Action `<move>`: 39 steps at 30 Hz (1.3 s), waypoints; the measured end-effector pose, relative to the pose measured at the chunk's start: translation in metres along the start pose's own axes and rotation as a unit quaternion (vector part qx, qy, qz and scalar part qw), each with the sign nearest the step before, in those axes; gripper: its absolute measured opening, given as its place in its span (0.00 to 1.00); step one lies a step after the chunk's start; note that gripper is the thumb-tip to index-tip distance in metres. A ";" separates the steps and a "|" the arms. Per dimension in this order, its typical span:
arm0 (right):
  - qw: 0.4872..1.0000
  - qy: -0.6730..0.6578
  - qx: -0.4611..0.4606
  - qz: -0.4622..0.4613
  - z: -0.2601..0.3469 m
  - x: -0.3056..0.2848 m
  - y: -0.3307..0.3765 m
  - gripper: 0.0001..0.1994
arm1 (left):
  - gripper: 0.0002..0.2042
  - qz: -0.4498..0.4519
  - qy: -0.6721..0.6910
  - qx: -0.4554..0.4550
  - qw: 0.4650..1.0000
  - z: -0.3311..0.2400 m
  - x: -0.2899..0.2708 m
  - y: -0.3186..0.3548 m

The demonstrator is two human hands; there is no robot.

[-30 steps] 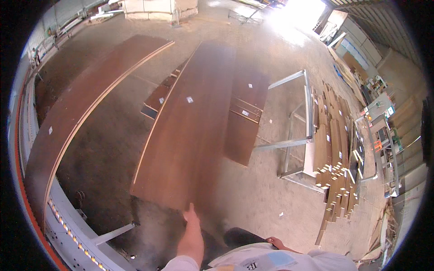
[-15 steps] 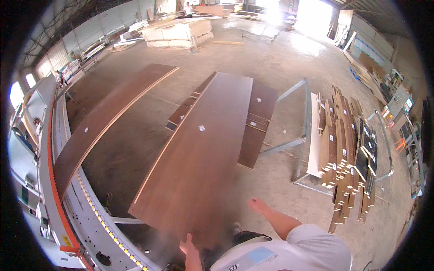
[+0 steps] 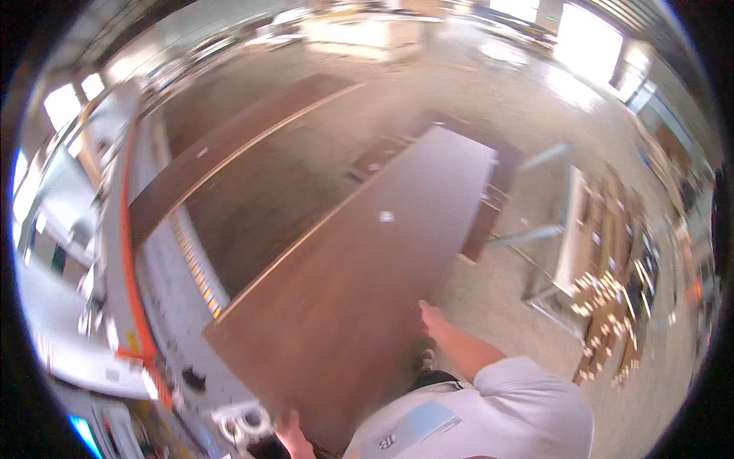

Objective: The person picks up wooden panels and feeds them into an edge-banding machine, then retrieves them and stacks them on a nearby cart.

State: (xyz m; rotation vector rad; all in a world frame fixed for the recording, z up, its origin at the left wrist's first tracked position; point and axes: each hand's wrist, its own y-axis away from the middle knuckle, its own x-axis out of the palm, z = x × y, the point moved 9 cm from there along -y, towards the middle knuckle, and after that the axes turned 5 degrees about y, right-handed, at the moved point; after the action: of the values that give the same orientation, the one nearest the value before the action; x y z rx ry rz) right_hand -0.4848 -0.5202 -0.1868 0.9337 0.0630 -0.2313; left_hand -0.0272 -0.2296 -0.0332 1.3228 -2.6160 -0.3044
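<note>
A long brown board (image 3: 359, 260) with a small white label slants away from me, its near left corner over the edge of the saw-like machine's grey bed (image 3: 172, 298). At the board's near end my left hand (image 3: 293, 434) is closed on the edge, smeared by motion and with fingers partly hidden. My right hand (image 3: 434, 317) grips the right edge, its fingers partly out of sight. Beneath the far part lie shorter brown boards (image 3: 478, 229). Another long brown board (image 3: 237, 145) rests with its near end on the machine.
An orange-edged machine beam (image 3: 128, 229) runs along the left. To the right stand a grey metal frame (image 3: 567, 206) and a stack of narrow brown strips (image 3: 608, 252). A large pale stack (image 3: 367, 38) stands at the back. White rolls (image 3: 248, 421) sit near my left hand.
The long board's near end has moved left, onto the machine's edge. My right hand has come from free air to the board's right edge. My view has turned left.
</note>
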 end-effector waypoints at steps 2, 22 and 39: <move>1.000 0.014 0.014 -0.009 -0.019 0.030 0.014 0.28 | 0.18 -0.089 -0.130 -0.075 0.985 -0.020 -0.048 -0.031; 0.954 0.118 0.106 0.255 -0.115 0.255 0.060 0.22 | 0.33 -0.203 -0.530 0.072 0.820 -0.096 -0.268 -0.255; 0.945 0.272 -0.013 0.183 -0.047 0.120 -0.022 0.17 | 0.36 -0.139 -0.504 0.160 0.838 -0.140 -0.216 -0.420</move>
State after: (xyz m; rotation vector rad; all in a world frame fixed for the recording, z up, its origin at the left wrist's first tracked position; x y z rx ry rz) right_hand -0.3702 -0.5150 -0.2504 0.9421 0.3976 0.3779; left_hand 0.4579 -0.3115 -0.0290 2.1008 -3.3886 -0.8359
